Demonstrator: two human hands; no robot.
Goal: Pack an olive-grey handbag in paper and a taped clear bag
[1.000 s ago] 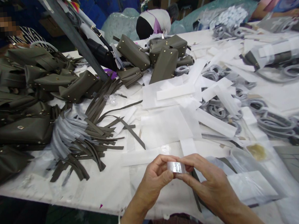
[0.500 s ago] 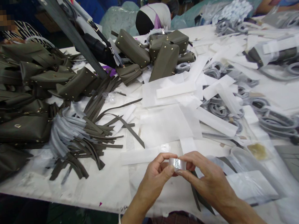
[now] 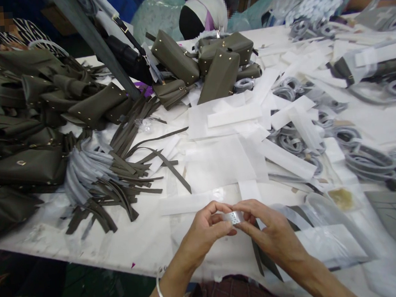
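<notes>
— Nearest first: pose of the hands?
— Left hand (image 3: 204, 228) reaching up from below, thumb low, fingers curled over the top, a silver bangle (image 3: 165, 296) round the wrist. Right hand (image 3: 274, 229) nearly mirroring, thumb underneath, index finger bent above.
— Open or closed?
— Both closed in a pinch on one small silvery roll (image 3: 236, 217), gripped between the fingertips above the near part of the white table (image 3: 144, 246). Perhaps a roll of tape, though too small and half covered for certainty.
— And containers?
— Close by the right hand, a clear plastic sleeve (image 3: 341, 244) with a white sheet inside. Farther off to the left, a bundle of straps (image 3: 86, 173), middles wrapped in greyish film, dark olive ends fanning out bare. At mid-table, loose translucent sheets (image 3: 219, 160); right of those, coiled straps (image 3: 370, 160) in similar grey wrapping.
— Beyond?
— Left, a heap of olive handbags (image 3: 31, 161), piled over one another; more olive bags (image 3: 219, 73) near the centre back. Far right, a dark bag (image 3: 379, 63) in clear plastic. Past the far edge, a big greenish plastic sack (image 3: 158, 21).
</notes>
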